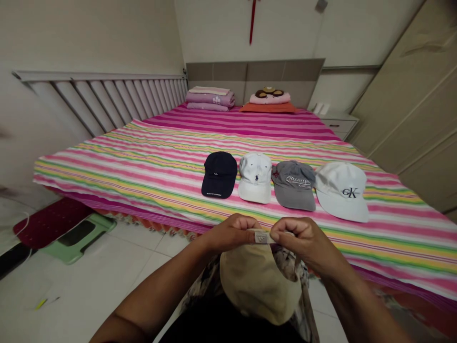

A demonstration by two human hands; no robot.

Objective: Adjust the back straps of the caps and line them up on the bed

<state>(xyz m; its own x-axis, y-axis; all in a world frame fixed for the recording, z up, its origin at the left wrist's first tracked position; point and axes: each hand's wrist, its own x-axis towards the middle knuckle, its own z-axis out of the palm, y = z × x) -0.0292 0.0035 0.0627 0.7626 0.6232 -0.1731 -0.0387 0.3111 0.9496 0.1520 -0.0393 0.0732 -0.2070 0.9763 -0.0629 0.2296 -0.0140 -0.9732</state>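
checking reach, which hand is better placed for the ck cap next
Probably the right hand: it looks nearer the CK cap than the left hand, though both hold the beige cap.

Clocked from between left hand (pixel 236 232) and right hand (pixel 307 240), navy cap (pixel 219 174), white cap (pixel 254 178), grey cap (pixel 294 186) and CK cap (pixel 341 191) bar 11 to 2 o'clock, nearly edge to edge; the sheet (pixel 143 164) gives passage at 10, up to the rail (pixel 107 76); beige cap (pixel 257 283) seemingly fills shadowy 6
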